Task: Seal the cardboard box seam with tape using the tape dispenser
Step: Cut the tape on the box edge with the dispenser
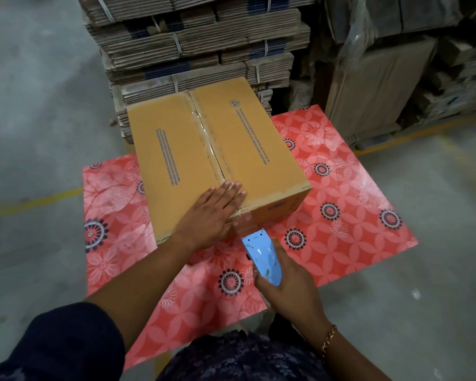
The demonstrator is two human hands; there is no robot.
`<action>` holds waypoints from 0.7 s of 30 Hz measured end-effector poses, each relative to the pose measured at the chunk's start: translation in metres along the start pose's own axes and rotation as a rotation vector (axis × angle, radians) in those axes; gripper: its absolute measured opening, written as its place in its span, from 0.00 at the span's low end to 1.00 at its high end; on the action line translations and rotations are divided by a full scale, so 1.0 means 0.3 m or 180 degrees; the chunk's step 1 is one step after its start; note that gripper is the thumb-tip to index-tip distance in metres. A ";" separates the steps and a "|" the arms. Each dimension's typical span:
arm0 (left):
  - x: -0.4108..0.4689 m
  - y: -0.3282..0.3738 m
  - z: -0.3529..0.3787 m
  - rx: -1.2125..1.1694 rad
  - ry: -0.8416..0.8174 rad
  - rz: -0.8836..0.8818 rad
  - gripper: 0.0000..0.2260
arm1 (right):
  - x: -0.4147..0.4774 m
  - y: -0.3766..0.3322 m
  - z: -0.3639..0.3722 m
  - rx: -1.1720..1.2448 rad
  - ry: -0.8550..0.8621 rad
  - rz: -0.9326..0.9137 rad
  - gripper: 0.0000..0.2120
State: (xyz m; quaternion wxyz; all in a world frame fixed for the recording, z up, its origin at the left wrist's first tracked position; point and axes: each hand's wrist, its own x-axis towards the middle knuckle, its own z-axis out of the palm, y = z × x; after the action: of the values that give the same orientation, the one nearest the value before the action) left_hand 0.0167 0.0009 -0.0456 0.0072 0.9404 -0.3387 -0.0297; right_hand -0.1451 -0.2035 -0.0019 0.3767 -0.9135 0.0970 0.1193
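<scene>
A closed brown cardboard box (176, 149) with blue print lies on a red flowered table top (341, 188). Clear tape (208, 141) runs along its centre seam and down over the near edge. My left hand (212, 213) lies flat, fingers together, on the near end of the seam, pressing the tape. My right hand (289, 287) grips a light blue tape dispenser (261, 257), whose front tip is at the box's near face, just below the top edge. A short length of tape joins the tip to the box.
Tall stacks of bundled flat cardboard (198, 42) stand right behind the table. Wrapped cartons on a pallet (396, 78) fill the back right. Grey concrete floor (33, 111) with yellow lines surrounds the table.
</scene>
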 end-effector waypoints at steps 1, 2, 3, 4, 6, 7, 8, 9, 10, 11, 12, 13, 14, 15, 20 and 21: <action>0.000 0.001 -0.001 -0.0008 0.0004 -0.0001 0.32 | -0.003 -0.003 -0.014 -0.0066 -0.0029 0.0001 0.42; 0.000 0.002 -0.003 -0.0017 -0.0004 -0.0009 0.32 | -0.005 -0.010 -0.027 -0.0137 -0.0081 0.0023 0.43; 0.000 0.002 -0.003 -0.0015 -0.0017 -0.0018 0.32 | -0.004 -0.018 -0.037 -0.0201 -0.0114 0.0030 0.43; 0.001 0.000 -0.004 -0.0004 -0.0024 -0.0024 0.32 | -0.004 -0.027 -0.044 -0.0268 -0.0136 0.0025 0.43; 0.002 0.001 -0.002 0.0013 -0.0040 -0.0030 0.32 | -0.007 -0.042 -0.059 -0.0414 -0.0201 -0.0006 0.42; 0.003 0.001 0.000 0.0008 -0.0061 -0.0039 0.32 | -0.012 -0.046 -0.066 -0.0486 -0.0244 -0.0020 0.42; 0.003 0.000 0.001 -0.0002 -0.0082 -0.0047 0.32 | -0.019 -0.048 -0.075 -0.0548 -0.0283 -0.0010 0.43; 0.004 -0.001 0.003 -0.0015 -0.0088 -0.0054 0.32 | -0.027 -0.049 -0.084 -0.0572 -0.0317 0.0008 0.43; 0.004 -0.002 0.005 -0.0018 -0.0078 -0.0053 0.32 | -0.032 -0.048 -0.092 -0.0565 -0.0350 0.0048 0.43; 0.004 -0.001 0.005 -0.0007 -0.0053 -0.0045 0.32 | -0.032 -0.047 -0.100 -0.0564 -0.0374 0.0074 0.43; 0.004 -0.001 0.006 0.0005 -0.0029 -0.0033 0.32 | -0.023 -0.045 -0.103 -0.0626 -0.0392 0.0088 0.43; 0.004 -0.001 0.006 0.0010 -0.0011 -0.0027 0.32 | -0.008 -0.048 -0.107 -0.0761 -0.0429 0.0085 0.42; 0.003 0.001 0.005 0.0014 0.0008 -0.0030 0.33 | 0.010 -0.053 -0.108 -0.0918 -0.0488 0.0093 0.42; 0.003 0.003 0.004 0.0028 0.0023 -0.0037 0.34 | 0.030 -0.061 -0.109 -0.1038 -0.0562 0.0106 0.40; 0.004 0.010 0.005 0.0036 0.0075 -0.0091 0.31 | 0.183 -0.130 -0.148 -0.1426 -0.1180 0.0166 0.27; 0.003 0.011 0.002 0.0034 0.0075 -0.0097 0.30 | 0.218 -0.152 -0.156 -0.1467 -0.1293 0.0185 0.26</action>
State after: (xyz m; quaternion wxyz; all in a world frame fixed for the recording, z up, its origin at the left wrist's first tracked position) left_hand 0.0153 -0.0024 -0.0461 0.0057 0.9458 -0.3244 -0.0169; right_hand -0.0636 -0.2107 0.0417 0.1677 -0.9292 0.0162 0.3290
